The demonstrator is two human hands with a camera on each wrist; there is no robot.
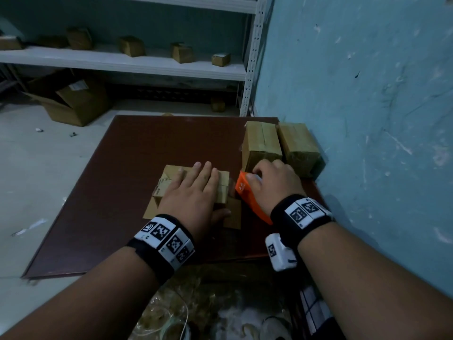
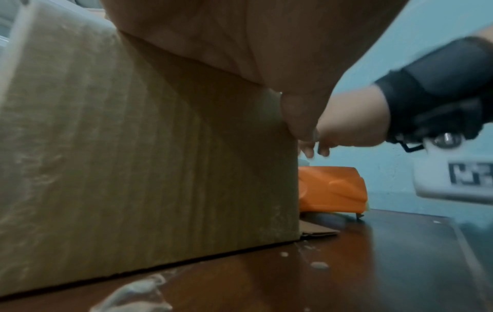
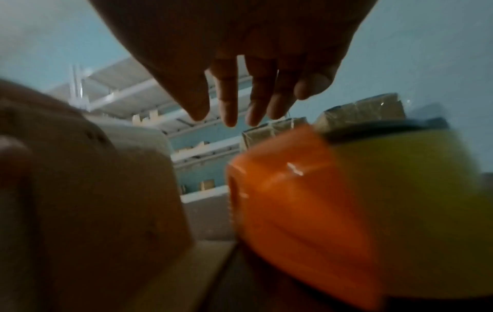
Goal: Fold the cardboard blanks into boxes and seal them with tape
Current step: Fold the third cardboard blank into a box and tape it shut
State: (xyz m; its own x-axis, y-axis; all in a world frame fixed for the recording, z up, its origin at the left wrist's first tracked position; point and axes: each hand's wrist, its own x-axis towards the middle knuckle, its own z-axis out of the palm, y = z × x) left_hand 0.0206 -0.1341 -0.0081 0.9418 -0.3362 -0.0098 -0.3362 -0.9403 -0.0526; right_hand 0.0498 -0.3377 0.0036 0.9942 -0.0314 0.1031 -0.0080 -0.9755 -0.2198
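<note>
A small cardboard box point(image 1: 171, 177) stands in the middle of the brown table point(image 1: 110, 192), with flat cardboard flaps point(image 1: 232, 214) showing at its base. My left hand point(image 1: 193, 190) lies flat on the box top with straight fingers, thumb down the near side. In the left wrist view the box wall point(image 2: 133, 158) fills the left. An orange tape dispenser point(image 1: 245, 192) rests on the table just right of the box. My right hand point(image 1: 274, 182) hovers over it. The left wrist view shows a gap between the right hand's fingers point(image 2: 322, 147) and the dispenser point(image 2: 330, 190). The right wrist view shows these fingers point(image 3: 229, 95) loosely extended above the dispenser point(image 3: 293, 200).
Two taped boxes point(image 1: 262, 141) point(image 1: 299, 146) stand at the table's far right against the blue wall point(image 1: 367, 94). A white shelf point(image 1: 122, 60) behind holds several small boxes. An open carton point(image 1: 73, 101) sits on the floor at the left.
</note>
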